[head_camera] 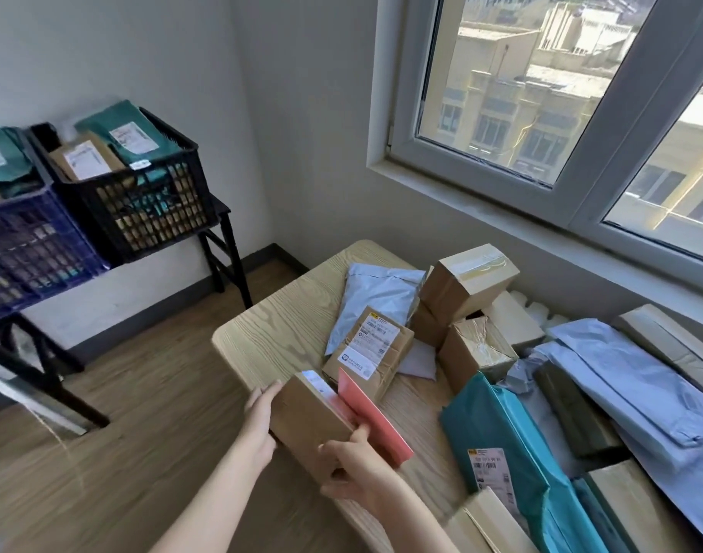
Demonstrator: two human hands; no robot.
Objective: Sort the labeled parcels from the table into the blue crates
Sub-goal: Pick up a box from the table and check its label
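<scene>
Over the table's near left edge I hold a brown cardboard parcel (310, 417) with a pink side and a white label at its far end. My left hand (260, 421) lies along its left side, fingers fairly straight. My right hand (357, 466) grips its near end, thumb on top. Further along the wooden table (270, 329) lie a labeled brown box (367, 351), a grey mailer (375, 301) and a teal labeled bag (501, 453). A blue crate (26, 249) and a black crate (142, 193), both holding parcels, stand on a rack at the far left.
Several cardboard boxes (467, 283) and pale blue mailers (629, 377) pile up on the table's right side under the window (541, 93). The black rack's legs (226, 257) stand on the wooden floor between the table and the crates.
</scene>
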